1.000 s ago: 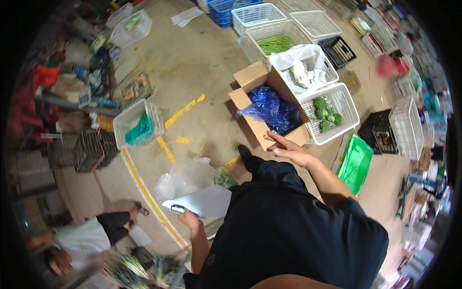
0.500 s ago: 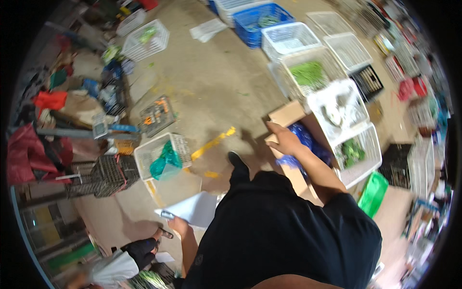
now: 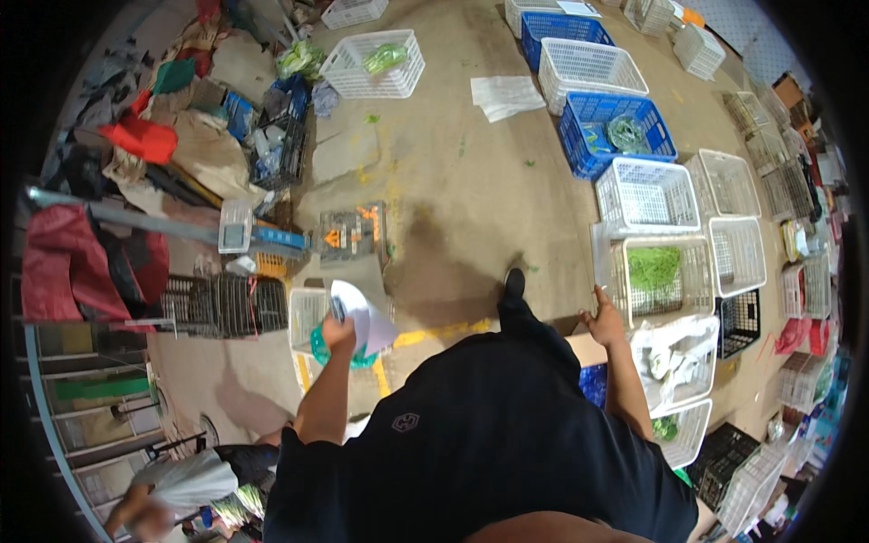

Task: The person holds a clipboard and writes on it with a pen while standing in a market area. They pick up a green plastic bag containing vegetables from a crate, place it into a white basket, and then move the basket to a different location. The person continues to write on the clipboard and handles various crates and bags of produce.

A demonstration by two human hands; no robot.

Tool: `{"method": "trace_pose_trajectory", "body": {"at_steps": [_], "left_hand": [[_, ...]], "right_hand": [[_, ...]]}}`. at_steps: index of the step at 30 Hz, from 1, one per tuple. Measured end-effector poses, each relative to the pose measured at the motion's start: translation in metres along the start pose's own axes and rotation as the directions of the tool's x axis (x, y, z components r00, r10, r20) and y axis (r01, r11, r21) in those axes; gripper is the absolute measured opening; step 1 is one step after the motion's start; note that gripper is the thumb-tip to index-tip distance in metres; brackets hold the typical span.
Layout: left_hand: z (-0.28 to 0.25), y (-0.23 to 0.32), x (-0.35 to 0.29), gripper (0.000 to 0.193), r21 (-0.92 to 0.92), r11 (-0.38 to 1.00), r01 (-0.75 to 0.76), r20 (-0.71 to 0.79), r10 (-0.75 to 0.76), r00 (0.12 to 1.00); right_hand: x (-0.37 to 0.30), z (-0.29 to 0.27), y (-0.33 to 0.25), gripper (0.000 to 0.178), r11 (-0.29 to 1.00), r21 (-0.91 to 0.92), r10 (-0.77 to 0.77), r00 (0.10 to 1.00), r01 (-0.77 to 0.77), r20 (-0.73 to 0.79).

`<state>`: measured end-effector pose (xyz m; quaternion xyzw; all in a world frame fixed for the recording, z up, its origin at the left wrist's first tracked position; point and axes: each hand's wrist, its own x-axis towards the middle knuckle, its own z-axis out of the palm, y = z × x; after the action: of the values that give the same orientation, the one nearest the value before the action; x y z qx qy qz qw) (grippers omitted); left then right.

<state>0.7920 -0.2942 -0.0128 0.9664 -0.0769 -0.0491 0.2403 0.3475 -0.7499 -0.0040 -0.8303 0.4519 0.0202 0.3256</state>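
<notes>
My left hand [image 3: 339,337] is closed on a clipboard [image 3: 339,301] with white sheets [image 3: 365,323] that bend away to the right. Beneath the sheets, a white crate [image 3: 306,312] holds a green plastic bag [image 3: 362,358]. My right hand [image 3: 605,321] hangs at my right side with its thumb and fingers apart. No held thing can be made out there. Just below that hand, partly hidden by my body and forearm, lies a cardboard box [image 3: 585,348] with a blue plastic liner [image 3: 593,384]. Beside it stands a cream crate [image 3: 665,303] of green vegetables [image 3: 654,270].
White crates [image 3: 647,197] and blue crates [image 3: 617,136] line my right. A white crate with plastic wrap [image 3: 672,357] sits by my right forearm. Ahead lies a grey pallet-like slab [image 3: 353,233]. Black crates [image 3: 226,306] stand left. Another person [image 3: 195,475] is at the lower left.
My right hand has left the cardboard box and moved forward past it. My left hand has raised the clipboard forward, over the crate with the green bag. My view has shifted and turned.
</notes>
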Motion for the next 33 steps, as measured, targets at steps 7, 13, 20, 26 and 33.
{"method": "trace_pose_trajectory", "body": {"at_steps": [7, 13, 20, 26, 33], "left_hand": [[0.053, -0.020, 0.008, 0.046, -0.157, 0.928, 0.337, 0.019, -0.339, 0.941], [0.027, -0.032, 0.009, 0.043, -0.077, 0.922, 0.379, 0.170, -0.363, 0.916], [0.132, -0.109, 0.136, 0.052, 0.323, 0.791, 0.520, 0.219, -0.597, 0.772], [0.051, 0.056, 0.270, 0.043, 0.035, 0.951, 0.306, 0.156, -0.308, 0.939], [0.037, 0.110, 0.314, 0.042, -0.266, 0.911, 0.314, -0.106, -0.352, 0.930]], "right_hand": [[0.167, -0.018, 0.035, 0.068, 0.980, -0.160, 0.143, 0.979, -0.119, 0.145], [0.229, 0.030, 0.009, 0.049, 0.888, -0.261, 0.417, 0.902, -0.379, 0.110], [0.330, 0.072, 0.000, 0.035, 0.910, -0.158, 0.387, 0.922, -0.384, -0.015], [0.400, 0.106, -0.083, 0.029, 0.933, 0.022, 0.347, 0.912, -0.360, 0.218], [0.554, 0.117, -0.210, 0.031, 0.993, -0.091, -0.047, 0.969, 0.071, 0.241]]}}
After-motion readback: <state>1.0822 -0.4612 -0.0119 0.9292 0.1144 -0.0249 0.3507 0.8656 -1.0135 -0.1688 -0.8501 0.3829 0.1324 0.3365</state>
